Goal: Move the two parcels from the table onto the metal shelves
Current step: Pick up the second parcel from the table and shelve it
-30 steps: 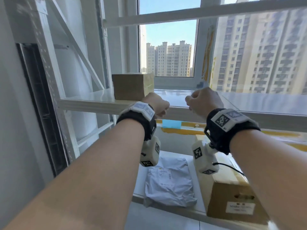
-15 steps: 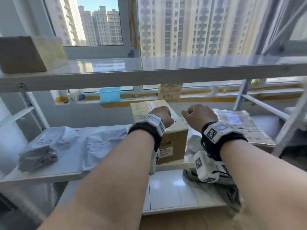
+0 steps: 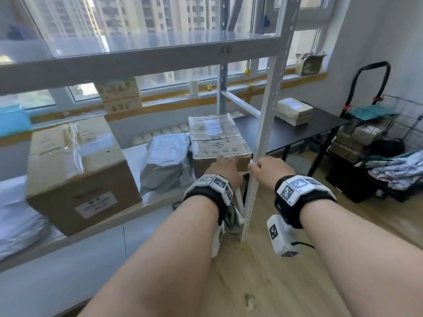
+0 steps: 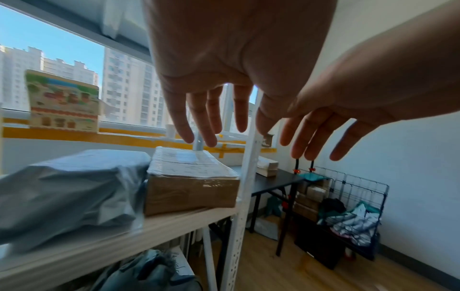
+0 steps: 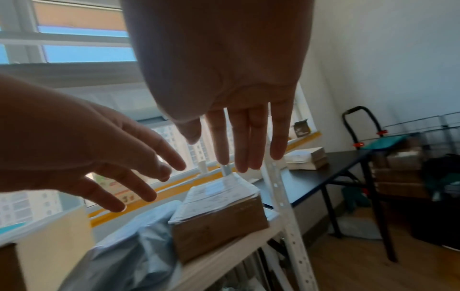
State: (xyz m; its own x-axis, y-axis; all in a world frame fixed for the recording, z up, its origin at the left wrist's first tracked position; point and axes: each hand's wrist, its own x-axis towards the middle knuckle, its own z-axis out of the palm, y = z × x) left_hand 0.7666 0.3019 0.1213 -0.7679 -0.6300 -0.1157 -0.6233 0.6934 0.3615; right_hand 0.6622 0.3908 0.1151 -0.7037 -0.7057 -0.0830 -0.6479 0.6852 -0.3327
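One tan parcel [image 3: 294, 110] with a white label lies on the black table [image 3: 297, 133], to the right of the white metal shelves [image 3: 263, 124]. It also shows in the wrist views as the parcel [image 4: 267, 166] [image 5: 306, 158]. My left hand [image 3: 225, 170] and right hand [image 3: 265, 168] hang side by side in front of the shelf's right upright, both empty. In the wrist views the left hand [image 4: 214, 133] and right hand [image 5: 239, 157] have straight, spread fingers. The parcel is well beyond both hands.
On the middle shelf lie a tape-wrapped cardboard box [image 3: 217, 138], a grey poly bag [image 3: 167, 156] and a large carton [image 3: 77, 175]. A wire cart [image 3: 366, 138] full of parcels and clothes stands right of the table. Wooden floor lies below.
The view has swung right and down, from the upper shelf with its small box to the shelves' right end and the black table. Both hands have dropped lower and stayed empty.
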